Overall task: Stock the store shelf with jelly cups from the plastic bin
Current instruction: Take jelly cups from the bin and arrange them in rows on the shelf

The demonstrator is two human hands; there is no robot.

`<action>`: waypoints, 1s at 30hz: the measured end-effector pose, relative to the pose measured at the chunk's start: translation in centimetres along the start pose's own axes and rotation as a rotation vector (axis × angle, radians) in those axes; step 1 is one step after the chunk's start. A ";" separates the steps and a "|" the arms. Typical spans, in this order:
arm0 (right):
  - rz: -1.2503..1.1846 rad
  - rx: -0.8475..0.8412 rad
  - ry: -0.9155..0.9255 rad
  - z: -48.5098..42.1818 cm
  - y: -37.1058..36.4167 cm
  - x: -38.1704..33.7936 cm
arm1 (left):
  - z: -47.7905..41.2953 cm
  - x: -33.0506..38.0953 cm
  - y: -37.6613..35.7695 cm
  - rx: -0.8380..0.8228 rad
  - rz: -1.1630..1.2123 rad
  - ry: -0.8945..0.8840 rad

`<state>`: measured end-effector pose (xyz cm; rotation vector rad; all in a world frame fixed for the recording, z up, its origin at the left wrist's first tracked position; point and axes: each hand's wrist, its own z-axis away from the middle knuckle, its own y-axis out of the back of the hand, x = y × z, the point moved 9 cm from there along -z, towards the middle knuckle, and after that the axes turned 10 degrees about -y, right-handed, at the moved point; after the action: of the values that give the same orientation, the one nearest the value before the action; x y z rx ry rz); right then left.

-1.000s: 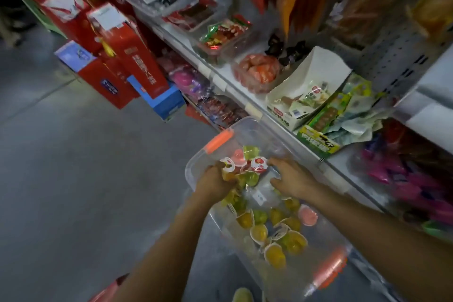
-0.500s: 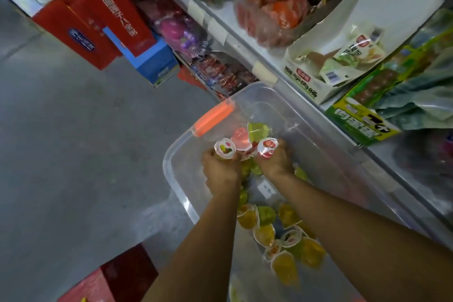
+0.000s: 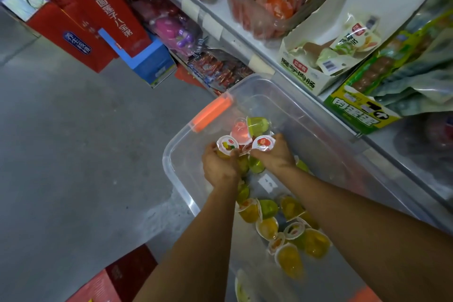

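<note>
The left hand (image 3: pixel 220 167) and right hand (image 3: pixel 274 157) clamped a heap of jelly cups (image 3: pixel 241 131) between them inside the plastic bin (image 3: pixel 181 154); a level, snug lift toward the store shelf (image 3: pixel 235 43) beyond the right hand should prevent spills.

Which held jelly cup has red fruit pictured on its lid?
The red-fruit cup in the right hand; the left hand grips the yellow-fruit cup.

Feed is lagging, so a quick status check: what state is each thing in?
Plastic bin, lid off, partly full.
Held jelly cups, sealed, bunched between both hands.
Left hand, gripping the bunch.
Right hand, gripping the bunch.
Loose jelly cups, tipped over on bin floor.
White carton, top open.
</note>
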<state>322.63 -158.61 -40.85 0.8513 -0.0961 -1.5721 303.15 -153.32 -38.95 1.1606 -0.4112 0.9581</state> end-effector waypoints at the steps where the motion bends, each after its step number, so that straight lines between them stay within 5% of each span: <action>1: -0.005 -0.003 0.005 0.4 0.2 0.0 | 0.0 0.3 -0.4 -0.063 -0.053 -0.015; 6: -0.034 -0.023 -0.015 2.4 1.2 1.0 | 1.5 1.9 -1.7 -0.302 -0.197 -0.120; 13: -0.268 -0.175 -0.022 9.3 4.3 1.7 | 6.4 6.3 1.6 -0.424 -0.078 -0.255; 20: -0.485 -0.244 0.157 21.4 12.5 1.0 | 15.2 11.6 7.2 -0.518 0.111 -0.251; 30: -0.597 0.023 0.399 36.7 29.3 5.2 | 33.5 24.0 9.7 -0.797 0.242 -0.625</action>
<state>326.60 -184.39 -1.45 1.2723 0.4667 -1.9104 315.06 -172.72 -3.26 0.6447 -1.3268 0.5107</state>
